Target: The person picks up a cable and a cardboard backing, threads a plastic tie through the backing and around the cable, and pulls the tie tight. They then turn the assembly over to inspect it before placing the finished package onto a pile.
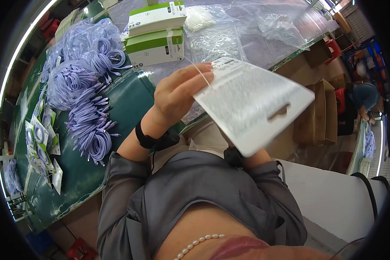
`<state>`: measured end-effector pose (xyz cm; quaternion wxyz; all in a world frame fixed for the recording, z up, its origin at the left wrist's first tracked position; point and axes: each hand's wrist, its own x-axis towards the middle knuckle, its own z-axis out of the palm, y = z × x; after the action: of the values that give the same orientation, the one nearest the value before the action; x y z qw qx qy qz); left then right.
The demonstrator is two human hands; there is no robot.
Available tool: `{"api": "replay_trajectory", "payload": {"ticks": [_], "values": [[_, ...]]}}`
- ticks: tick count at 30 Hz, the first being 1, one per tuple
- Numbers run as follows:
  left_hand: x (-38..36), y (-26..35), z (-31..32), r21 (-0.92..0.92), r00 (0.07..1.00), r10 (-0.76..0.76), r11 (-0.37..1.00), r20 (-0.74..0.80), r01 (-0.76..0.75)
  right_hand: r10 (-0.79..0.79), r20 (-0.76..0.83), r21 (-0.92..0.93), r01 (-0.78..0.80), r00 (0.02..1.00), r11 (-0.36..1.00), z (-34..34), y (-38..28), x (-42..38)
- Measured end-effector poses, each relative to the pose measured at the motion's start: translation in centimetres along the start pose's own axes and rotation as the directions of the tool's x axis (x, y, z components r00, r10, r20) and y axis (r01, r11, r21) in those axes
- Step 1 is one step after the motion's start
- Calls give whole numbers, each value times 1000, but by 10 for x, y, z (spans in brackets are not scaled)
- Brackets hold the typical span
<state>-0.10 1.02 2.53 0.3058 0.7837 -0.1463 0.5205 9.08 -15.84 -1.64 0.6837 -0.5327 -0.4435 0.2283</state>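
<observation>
A white packaging card (255, 99) with a hang hole near one end is held up tilted in front of me; its print is smeared by motion. My left hand (175, 93) is closed at the card's left edge, with fingers on its face. A thin white strip (199, 73) runs beside those fingers. Behind the card, my right hand is hidden; only the right forearm (255, 158) and a black wristband (233, 157) show. Beyond my left hand stand stacks of white and green cards (156, 50) on the table.
Bundles of purple cables (89, 117) lie on the green table (134, 97) at left, by cables mounted on cards (41, 136). Bags of small clear parts (216, 41) lie at the back. At right are a cardboard box (316, 115) and another person (364, 97).
</observation>
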Motion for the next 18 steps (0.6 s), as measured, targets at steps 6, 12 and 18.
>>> {"api": "replay_trajectory", "payload": {"ticks": [6, 12, 18], "values": [[-20, 3, 18, -404, 761, -647, 683, 54, 609, -452, -172, 34, 463, 876, 885, 7, -2, 33], [-13, -1, 25, -755, 694, -716, 418, 68, 506, -634, -108, -471, 522, 766, 711, 6, -25, 47], [-12, 1, 28, -856, 570, -803, 164, 172, 490, -689, -87, -631, 495, 720, 597, 13, -49, 66]]}}
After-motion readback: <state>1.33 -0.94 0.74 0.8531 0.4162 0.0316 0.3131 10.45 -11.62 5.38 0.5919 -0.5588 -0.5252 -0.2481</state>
